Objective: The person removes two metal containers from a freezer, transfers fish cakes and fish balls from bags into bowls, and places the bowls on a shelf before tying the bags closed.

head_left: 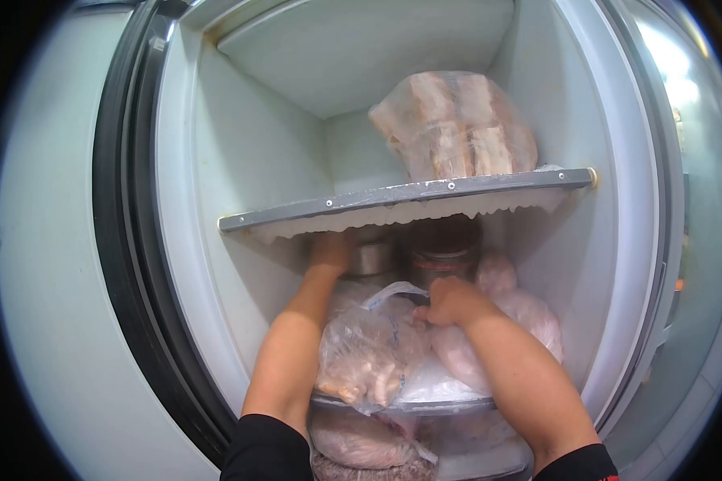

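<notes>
My left hand point(329, 252) reaches deep onto the middle shelf, beside a round metal container point(375, 258). Shadow hides its fingers, so its grip does not show. My right hand point(451, 301) is closed, with thumb and fingers on the raised edge of a clear plastic bag point(365, 353) of pale frozen food at the shelf's front. Behind that hand stands a second round container point(444, 244), dark on top. To the right, a pink, bagged piece of meat point(533, 321) lies under and beside my right wrist.
Overhead, a frosted upper shelf point(409, 192) with a dark metal front edge holds a bag of stacked meat slabs point(465, 128). More bagged meat point(361, 441) lies on the level below. Freezer walls point(241, 128) close in on both sides.
</notes>
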